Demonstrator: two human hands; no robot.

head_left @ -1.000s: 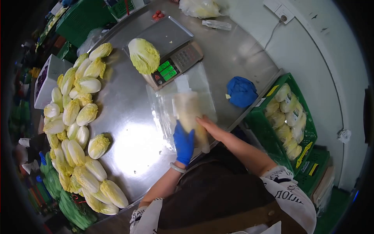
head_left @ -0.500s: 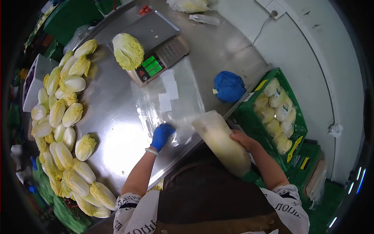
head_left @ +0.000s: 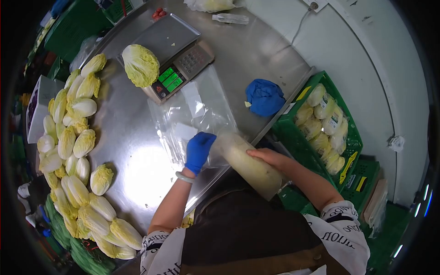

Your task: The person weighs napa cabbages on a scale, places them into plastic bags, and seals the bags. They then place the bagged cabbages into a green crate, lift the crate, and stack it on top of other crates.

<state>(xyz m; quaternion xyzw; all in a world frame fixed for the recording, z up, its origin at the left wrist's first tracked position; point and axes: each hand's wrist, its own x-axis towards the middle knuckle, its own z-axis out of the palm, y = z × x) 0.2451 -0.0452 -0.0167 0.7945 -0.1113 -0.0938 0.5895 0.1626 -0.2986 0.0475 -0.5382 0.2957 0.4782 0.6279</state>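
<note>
My right hand (head_left: pixel 266 158) grips a Chinese cabbage in a clear plastic bag (head_left: pixel 250 167), tilted over the table's near edge. Beside the upper left end of that bag is my left hand (head_left: pixel 199 150), in a blue glove with its fingers curled; what they hold, if anything, is hidden. Flat clear plastic bags (head_left: pixel 213 103) lie beneath and beyond it, with white labels (head_left: pixel 185 131) showing among them. Farther back, an unwrapped Chinese cabbage (head_left: pixel 140 65) rests on a weighing scale (head_left: pixel 195 59) with lit green displays.
Several loose Chinese cabbages (head_left: pixel 84 143) are heaped along the left of the metal table (head_left: pixel 123 119). A crumpled blue bundle (head_left: pixel 265 97) lies near the right edge. Beside the table stands a green crate (head_left: pixel 353 149) of bagged cabbages. A clear bottle (head_left: pixel 230 19) lies at the back.
My right hand has brought the bagged cabbage left and up, farther over the table. My left hand has moved up and right from the flat bags to the bagged cabbage's end.
</note>
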